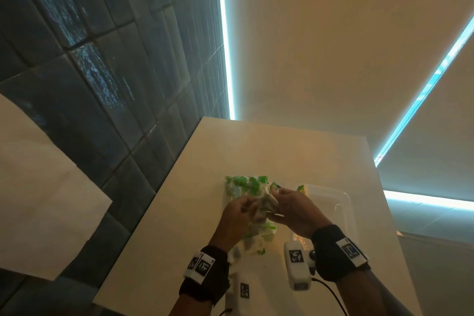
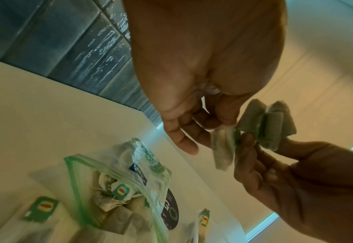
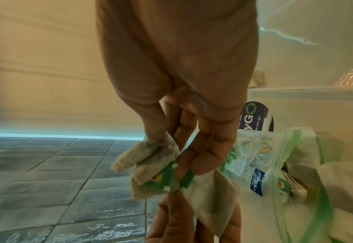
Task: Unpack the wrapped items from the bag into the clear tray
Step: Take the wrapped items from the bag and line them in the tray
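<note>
Left hand [image 1: 237, 215]: raised above the table [image 1: 195, 187], at 9 o'clock of the held cluster; thumb and fingertips pinch one pale tea bag [image 2: 223, 148] at its edge; remaining fingers loosely curled.

Right hand [image 1: 295, 210]: at 3 o'clock of the cluster, touching it; thumb and fingers closed on a bunch of tea bags [image 3: 150, 162] with green paper tags [image 3: 171, 179]; in the left wrist view the bunch [image 2: 268, 121] stands at 1 o'clock of the single bag, side by side with it and touching.

Wrapped items, held: grey-beige sachets, several folded together, lifted clear of the table between both hands [image 1: 266, 202]; exact count cannot be told.

Bag [image 2: 117, 189]: clear zip-top, green seal strip, lying on the table below the hands; mouth open; further tea bags with green tags visible inside; in the head view its green-and-white print [image 1: 246, 185] shows at 12 o'clock of the hands.

Loose green tag [image 2: 41, 208]: on the table at 9 o'clock of the bag, just beside it.

Clear tray [image 1: 341, 200]: on the table at 3 o'clock of the right hand, near the table's right edge; contents cannot be told through the glare.

Round dark label [image 2: 171, 212]: lettering partly legible, lying under the bag at its 3 o'clock side.

Surroundings: dark tiled floor [image 1: 89, 84] at 10 o'clock; blue-lit strip [image 1: 225, 46] along the pale wall; black wrist straps [image 1: 333, 251] with printed markers.
</note>
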Tool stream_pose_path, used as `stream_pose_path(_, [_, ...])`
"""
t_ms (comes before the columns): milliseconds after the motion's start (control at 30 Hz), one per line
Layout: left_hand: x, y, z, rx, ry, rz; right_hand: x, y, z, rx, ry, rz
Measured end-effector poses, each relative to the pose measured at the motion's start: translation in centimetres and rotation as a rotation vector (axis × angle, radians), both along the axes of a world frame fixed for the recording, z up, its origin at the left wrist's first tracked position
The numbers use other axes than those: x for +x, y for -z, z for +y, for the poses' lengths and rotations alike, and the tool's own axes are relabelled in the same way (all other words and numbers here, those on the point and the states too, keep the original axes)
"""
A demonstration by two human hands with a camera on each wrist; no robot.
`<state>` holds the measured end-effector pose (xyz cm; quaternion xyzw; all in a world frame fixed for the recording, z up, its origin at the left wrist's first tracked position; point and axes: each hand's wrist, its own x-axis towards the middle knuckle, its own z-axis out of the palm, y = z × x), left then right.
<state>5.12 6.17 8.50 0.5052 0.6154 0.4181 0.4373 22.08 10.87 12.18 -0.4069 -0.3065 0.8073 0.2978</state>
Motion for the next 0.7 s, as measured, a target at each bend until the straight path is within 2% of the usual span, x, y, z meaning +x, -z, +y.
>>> stream_pose_path(67, [0.2, -0.1, -0.3, -0.013, 0.030, -0.046, 0.0, 0.1, -0.1, -0.023, 0.014, 0.000])
stream_pose_path(133, [0.1, 0.0, -0.2, -0.009, 0.009, -0.003, 0.0, 0.0, -0.2, -0.030, 0.002, 0.001])
stream_pose_path(300, [-0.2, -0.6, -0.1, 0.035, -0.173, 0.152, 0.4, -0.3, -0.3, -0.044, -0.054, 0.095])
stream_pose_path(433, [-0.6, -1.5, -0.3, 0.062, -0.248, 0.119, 0.5, -0.3, -0.4, -0.054, -0.032, 0.227])
stream_pose_path(567, [-1.0, -1.3, -0.2, 0.064, -0.296, 0.103, 0.3, 0.2, -0.3, -0.051, -0.005, 0.205])
stream_pose_path(700, [-1.5, -1.4, -0.2, 0.050, -0.293, 0.026, 0.5, 0.2, -0.3, -0.025, -0.058, 0.112])
